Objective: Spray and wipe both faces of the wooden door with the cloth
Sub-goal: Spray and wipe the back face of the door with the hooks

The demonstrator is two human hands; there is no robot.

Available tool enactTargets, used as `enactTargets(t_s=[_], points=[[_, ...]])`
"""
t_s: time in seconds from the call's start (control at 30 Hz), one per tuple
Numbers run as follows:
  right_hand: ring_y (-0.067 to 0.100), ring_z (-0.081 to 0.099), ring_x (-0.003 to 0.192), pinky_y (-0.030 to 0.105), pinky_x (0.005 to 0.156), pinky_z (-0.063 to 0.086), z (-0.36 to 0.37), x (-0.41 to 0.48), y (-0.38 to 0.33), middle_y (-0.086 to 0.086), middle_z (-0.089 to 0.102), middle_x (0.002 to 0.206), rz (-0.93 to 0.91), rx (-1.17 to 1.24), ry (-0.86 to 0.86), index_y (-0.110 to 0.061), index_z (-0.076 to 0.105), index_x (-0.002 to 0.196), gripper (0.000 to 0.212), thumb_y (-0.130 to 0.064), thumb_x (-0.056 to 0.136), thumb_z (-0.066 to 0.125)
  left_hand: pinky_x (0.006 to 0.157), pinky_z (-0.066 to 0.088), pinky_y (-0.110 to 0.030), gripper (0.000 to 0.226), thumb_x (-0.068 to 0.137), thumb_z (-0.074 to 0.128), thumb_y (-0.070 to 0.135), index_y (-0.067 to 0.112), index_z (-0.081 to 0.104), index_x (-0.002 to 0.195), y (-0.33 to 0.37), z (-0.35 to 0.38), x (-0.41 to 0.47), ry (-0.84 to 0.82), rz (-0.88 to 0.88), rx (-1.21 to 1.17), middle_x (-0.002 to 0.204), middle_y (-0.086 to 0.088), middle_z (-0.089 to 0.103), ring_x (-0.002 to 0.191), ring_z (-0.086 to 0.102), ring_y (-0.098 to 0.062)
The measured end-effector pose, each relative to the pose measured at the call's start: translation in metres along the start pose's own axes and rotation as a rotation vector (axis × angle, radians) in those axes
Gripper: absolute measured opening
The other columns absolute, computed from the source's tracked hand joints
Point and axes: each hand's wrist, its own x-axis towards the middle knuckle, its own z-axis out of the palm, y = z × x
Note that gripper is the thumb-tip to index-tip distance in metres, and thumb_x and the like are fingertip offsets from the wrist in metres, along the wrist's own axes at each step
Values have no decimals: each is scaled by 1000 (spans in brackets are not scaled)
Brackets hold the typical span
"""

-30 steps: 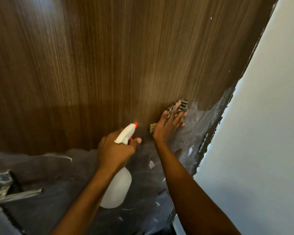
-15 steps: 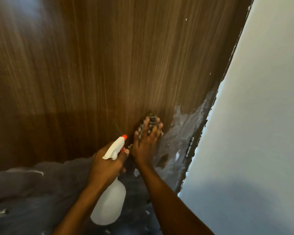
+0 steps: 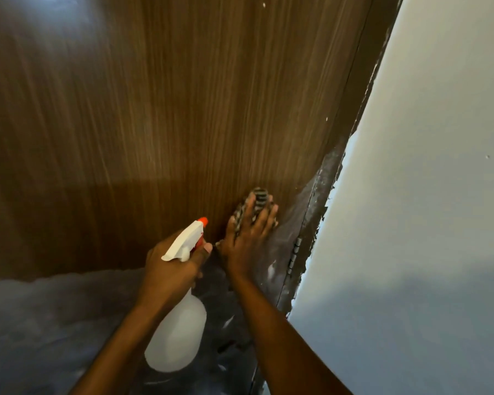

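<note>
The wooden door (image 3: pixel 160 115) fills most of the view, brown grain above and a dull grey film across its lower part. My right hand (image 3: pixel 247 238) presses a striped cloth (image 3: pixel 258 196) flat against the door near the hinge side, fingers spread straight over it. My left hand (image 3: pixel 170 266) grips the neck of a white spray bottle (image 3: pixel 177 340) with an orange nozzle tip (image 3: pixel 203 221) pointing at the door just left of the cloth.
A white wall (image 3: pixel 425 195) runs down the right side, its edge ragged with paint flecks. A metal hinge (image 3: pixel 294 253) sits in the gap between door and frame. The grey film (image 3: pixel 40 323) bears white smears.
The right hand with the cloth slid left, then up along the door. The left hand with the bottle stayed beside it. The view shifted and the door handle left the frame.
</note>
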Motion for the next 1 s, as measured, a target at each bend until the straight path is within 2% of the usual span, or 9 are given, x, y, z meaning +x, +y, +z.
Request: enactTargets(t_s=[0.13,0.2,0.3,0.43,0.57,0.73,0.9,0.93,1.0], points=[[32,9,153,56,122,14,-31,53,54,14,8,166,548,245,53,-14,10,159,70,-53,103,25,58,43,-17,48,81,67,22,11,52,125,2,31,-4,-11,25,35,105,-4,61,77,58,-13],[29,3,154,55,122,7,-46,101,60,11,5,167,636,330,123,-18,11,159,69,-55,101,21,67,44,-16,52,81,67,20,12,50,129,5,38,-4,5,46,45,110,0,55,93,57,-17],[32,5,153,58,122,6,-54,144,31,14,12,165,440,346,153,-21,22,157,68,-55,99,19,82,45,-28,53,81,67,21,12,49,130,9,43,-3,38,47,47,118,-4,56,104,55,-22],[36,13,151,53,121,11,-42,111,26,18,21,162,-103,53,43,-22,20,157,62,-52,103,22,84,45,-30,54,81,68,21,12,49,131,12,56,-2,54,80,75,112,2,53,101,53,-18],[39,24,148,59,117,23,-26,8,117,21,28,159,94,-43,-92,-15,18,156,64,-51,103,24,87,46,-29,58,75,75,27,14,53,127,0,89,-10,-33,80,215,115,-1,60,102,55,-15],[42,32,144,53,119,10,-30,11,149,23,37,154,122,-261,-137,-12,19,154,64,-50,102,18,99,46,-42,77,71,75,45,15,44,134,-11,132,-12,-54,-154,311,131,-11,53,117,52,-28],[40,16,150,45,123,1,-33,20,138,23,27,159,246,-88,-73,-14,15,155,62,-50,105,14,102,42,-44,51,83,69,23,1,51,125,-30,142,-21,-22,-289,209,124,-21,57,114,54,-33],[40,11,151,48,124,0,-30,21,135,23,24,160,174,-121,-119,-13,18,155,63,-49,103,17,104,40,-45,43,85,67,19,1,54,121,-31,140,-20,-23,-287,172,121,-21,59,113,55,-32],[41,4,151,56,122,4,-16,2,145,22,19,162,-204,-277,-241,-13,18,157,72,-52,98,28,99,44,-36,29,85,66,19,21,60,113,-38,136,-21,-26,-222,134,112,-4,64,106,59,-17]])
